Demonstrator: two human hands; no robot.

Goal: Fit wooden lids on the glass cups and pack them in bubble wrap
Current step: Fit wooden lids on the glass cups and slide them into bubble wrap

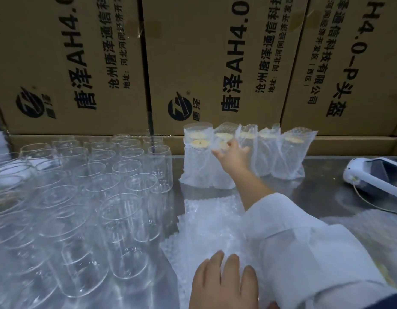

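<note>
Several bare glass cups (117, 188) stand crowded on the left of the steel table. At the back, a row of several cups wrapped in bubble wrap (266, 152) stands upright, wooden lids (199, 143) showing through the tops. My right hand (232, 156) reaches forward, fingers spread and straight, touching the front of the second wrapped cup (224, 175). My left hand (224, 284) lies flat, fingers straight, on a pile of bubble wrap bags (206, 228) near the front edge.
Large cardboard boxes (193, 63) form a wall right behind the table. A white handheld device (375, 175) with a thin cable lies at the right. More bubble wrap (371, 230) lies at the right front. Bare steel (322, 192) shows between the wrapped cups and the device.
</note>
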